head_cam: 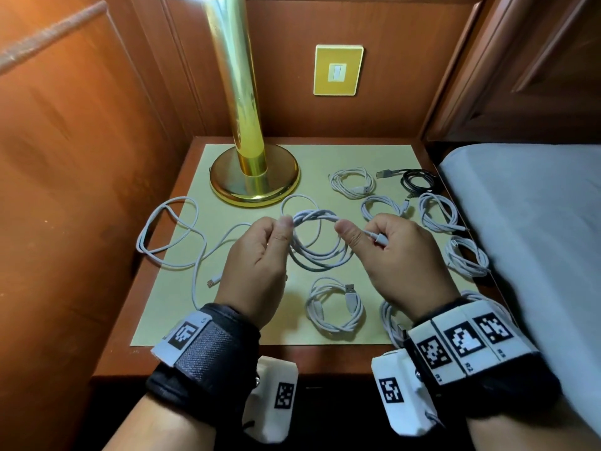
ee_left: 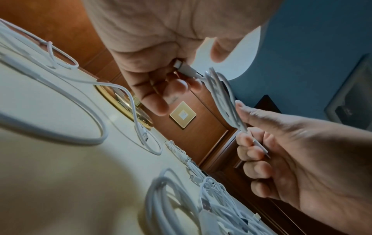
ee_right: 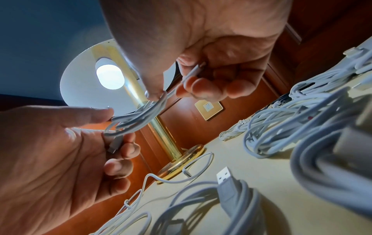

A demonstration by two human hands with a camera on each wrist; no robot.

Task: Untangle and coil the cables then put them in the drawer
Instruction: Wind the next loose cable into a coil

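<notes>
Pinching one white cable coil (head_cam: 317, 237) between both raised hands (head_cam: 328, 252)

Reddish wood panelling (head_cam: 325, 118) backs a wooden tabletop (head_cam: 130, 320) under a pale mat (head_cam: 325, 157); a brass lamp (head_cam: 247, 125), lit, a yellow wall switch (head_cam: 338, 70), seemingly a bed (head_cam: 536, 222) at right

Head view high, facing down; wrist views low, close, facing up; all share wall switch (head_cam: 338, 70).
</notes>
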